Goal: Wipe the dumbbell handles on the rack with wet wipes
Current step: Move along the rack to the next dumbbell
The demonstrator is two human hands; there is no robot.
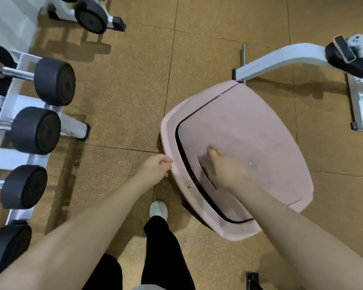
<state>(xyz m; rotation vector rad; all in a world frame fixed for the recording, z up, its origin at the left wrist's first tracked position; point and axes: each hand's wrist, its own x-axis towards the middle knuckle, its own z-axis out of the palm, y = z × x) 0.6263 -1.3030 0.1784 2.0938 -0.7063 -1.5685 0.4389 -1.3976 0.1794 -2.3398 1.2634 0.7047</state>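
The right hand (222, 168) presses the swing lid of a pink bin (260, 130) inward, fingers fairly straight, a white wipe (205, 174) beside them. The left hand (155, 167) grips the bin's rim. Further left, dumbbells (36, 130) sit on the white rack (13, 101).

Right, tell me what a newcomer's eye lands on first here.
The pink bin at centre right stands out first against the brown floor. The right hand presses its swing lid inward, with a white wipe at the opening, while the left hand grips the bin's near rim. Next come the black dumbbells lined up on the white rack along the left edge.
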